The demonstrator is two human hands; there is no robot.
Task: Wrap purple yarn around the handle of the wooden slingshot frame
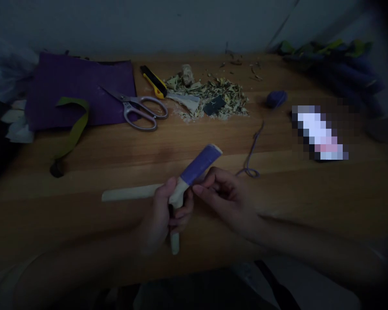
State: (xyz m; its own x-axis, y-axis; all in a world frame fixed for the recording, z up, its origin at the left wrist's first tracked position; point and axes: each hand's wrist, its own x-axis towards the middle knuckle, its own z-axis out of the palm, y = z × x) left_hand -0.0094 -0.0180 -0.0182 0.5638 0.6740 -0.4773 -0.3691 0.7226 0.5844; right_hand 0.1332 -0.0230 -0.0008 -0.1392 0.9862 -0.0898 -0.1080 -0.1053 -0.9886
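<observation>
A pale forked wooden piece [129, 193] has one arm pointing left, one pointing down and a thicker arm pointing up and right. Purple cord wrapping [200, 164] covers most of that thicker arm. My left hand [168, 211] is wrapped round the fork where the arms meet. Thumb and forefinger of my right hand [224, 193] are pinched together at the lower edge of the wrapping, by the cord. Loose purple cord [251, 150] runs from behind my right hand towards a purple ball of yarn [276, 99] on the table.
Scissors [142, 112] lie partly on a purple sheet [80, 94], beside a green strip [76, 129]. A yellow and black cutter [153, 82] lies by a heap of wood shavings [226, 92]. A pixelated bright object [320, 133] is on the right of the wooden table [67, 219].
</observation>
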